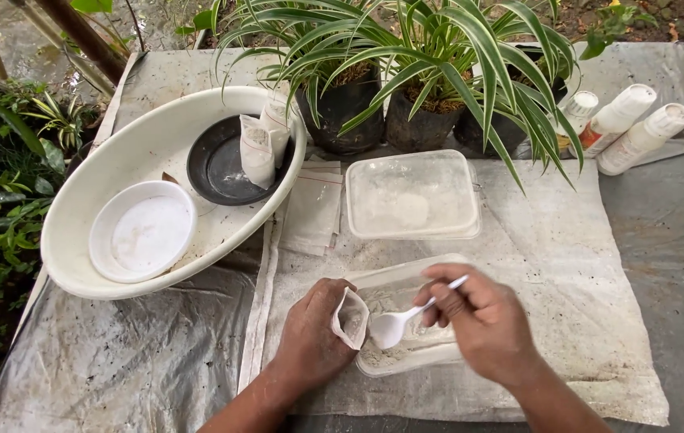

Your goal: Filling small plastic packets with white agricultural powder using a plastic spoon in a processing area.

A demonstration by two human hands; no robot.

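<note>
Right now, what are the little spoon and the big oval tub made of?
The spoon in the right hand looks like thin white plastic: smooth, slightly glossy, one moulded piece. The oval tub also seems plastic, cream-white with a rounded moulded rim and a dull, soil-smudged finish, though glazed material can't be ruled out.
</note>
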